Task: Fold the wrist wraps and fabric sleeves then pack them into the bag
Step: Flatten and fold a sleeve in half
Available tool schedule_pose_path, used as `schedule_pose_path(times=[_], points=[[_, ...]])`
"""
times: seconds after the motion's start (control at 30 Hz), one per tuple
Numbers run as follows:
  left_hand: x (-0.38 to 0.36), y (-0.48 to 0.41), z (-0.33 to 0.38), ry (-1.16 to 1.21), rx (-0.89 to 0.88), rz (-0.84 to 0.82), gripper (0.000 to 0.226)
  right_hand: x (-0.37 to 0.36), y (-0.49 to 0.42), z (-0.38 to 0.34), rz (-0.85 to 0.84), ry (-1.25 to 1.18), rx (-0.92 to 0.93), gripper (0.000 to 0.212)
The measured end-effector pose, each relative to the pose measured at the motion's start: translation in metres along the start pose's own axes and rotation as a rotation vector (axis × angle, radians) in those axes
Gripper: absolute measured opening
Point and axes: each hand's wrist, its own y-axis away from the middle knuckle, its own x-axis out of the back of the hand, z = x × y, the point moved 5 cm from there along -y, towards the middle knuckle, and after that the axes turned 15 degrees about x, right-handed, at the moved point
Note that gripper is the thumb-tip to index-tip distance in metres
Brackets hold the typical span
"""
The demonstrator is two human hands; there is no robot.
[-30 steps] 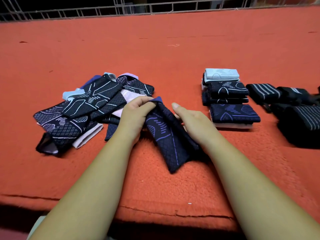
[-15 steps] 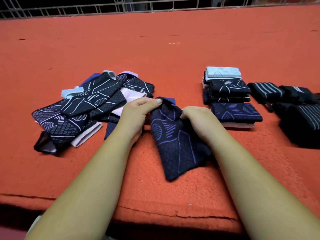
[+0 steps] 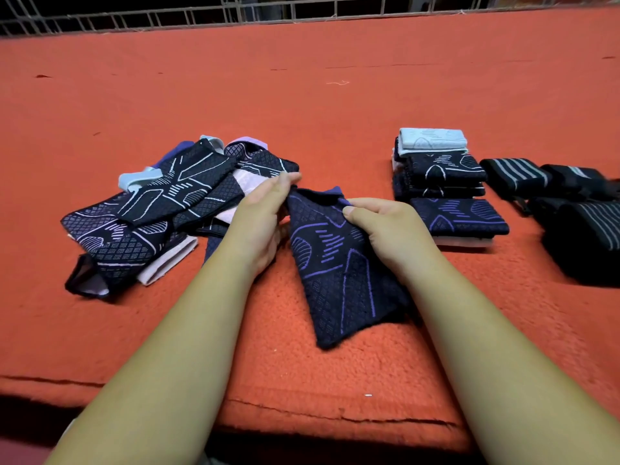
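Observation:
A navy fabric sleeve with purple lines [image 3: 339, 280] lies lengthwise on the orange carpet [image 3: 302, 95] in front of me. My left hand [image 3: 265, 219] pinches its far left corner. My right hand [image 3: 389, 229] grips its far right edge, thumb on top. To the left sits a loose heap of unfolded sleeves [image 3: 161, 209], dark with white, pink and light-blue parts. To the right stands a row of folded sleeves [image 3: 443, 186]. Black wrist wraps with grey stripes [image 3: 577, 209] lie rolled at the far right. No bag is in view.
The carpet's torn front edge [image 3: 302, 411] runs just below my forearms. A white wire fence [image 3: 268, 11] lines the far edge of the carpet.
The sleeve has swung from a diagonal lie to nearly straight toward me and spread flatter. My right hand closed on its far right edge; my left kept its corner.

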Motion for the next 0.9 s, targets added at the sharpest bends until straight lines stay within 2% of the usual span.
schedule_pose_path(times=[0.1,0.2,0.33,0.57,0.7,0.9], points=[[-0.009,0.001,-0.003,-0.053,0.08,-0.069,0.059,-0.001,-0.002,-0.002,0.0,-0.025,0.0,0.018],[-0.013,0.001,-0.005,0.08,0.204,-0.169,0.071,-0.002,0.0,-0.003,-0.02,-0.064,-0.007,0.015],[-0.013,0.002,-0.01,0.065,0.261,-0.281,0.045,-0.002,0.003,-0.007,0.0,-0.092,0.015,0.021],[-0.013,0.006,-0.015,0.045,0.367,-0.396,0.03,-0.007,0.003,-0.007,-0.064,-0.072,-0.016,0.016],[-0.023,0.013,-0.014,-0.074,0.321,-0.46,0.02,-0.005,0.004,-0.008,-0.052,-0.035,-0.019,0.02],[-0.02,0.008,-0.012,-0.121,0.218,-0.436,0.019,-0.004,0.004,-0.009,-0.057,0.005,-0.026,0.023]])
